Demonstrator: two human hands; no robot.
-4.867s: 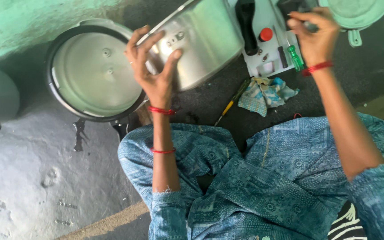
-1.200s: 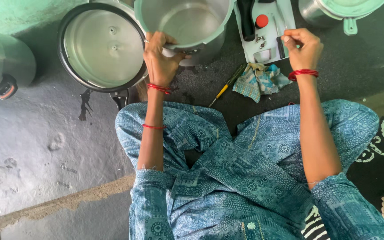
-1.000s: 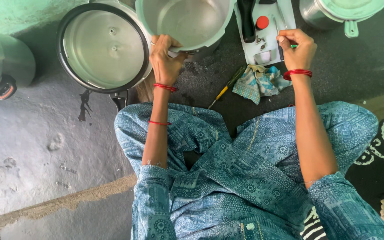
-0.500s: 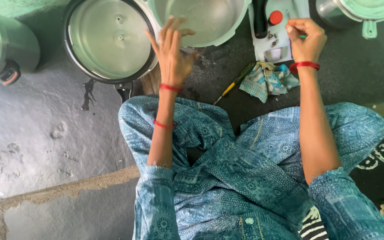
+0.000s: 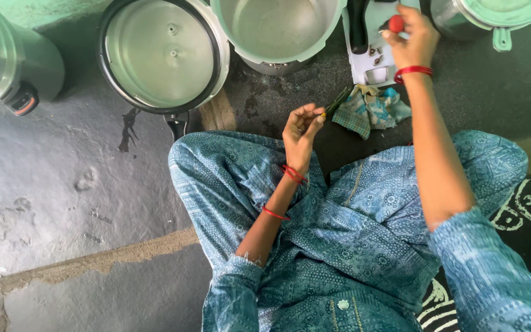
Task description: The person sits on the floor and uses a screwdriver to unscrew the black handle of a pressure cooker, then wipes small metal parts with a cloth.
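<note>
While left hand (image 5: 302, 126) pinches a screwdriver (image 5: 337, 101) — half-hidden — right hand (image 5: 410, 38) grips a red knob (image 5: 396, 23).

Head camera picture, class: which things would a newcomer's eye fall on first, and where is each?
Likely the two round steel vessels at the top: a black-rimmed cooker lid left of an open pot. Below, the left hand pinches a thin tool beside a crumpled cloth; the right hand touches a red knob.

Left hand (image 5: 302, 128) pinched near the lap; right hand (image 5: 408, 38) closed, arm outstretched.
</note>
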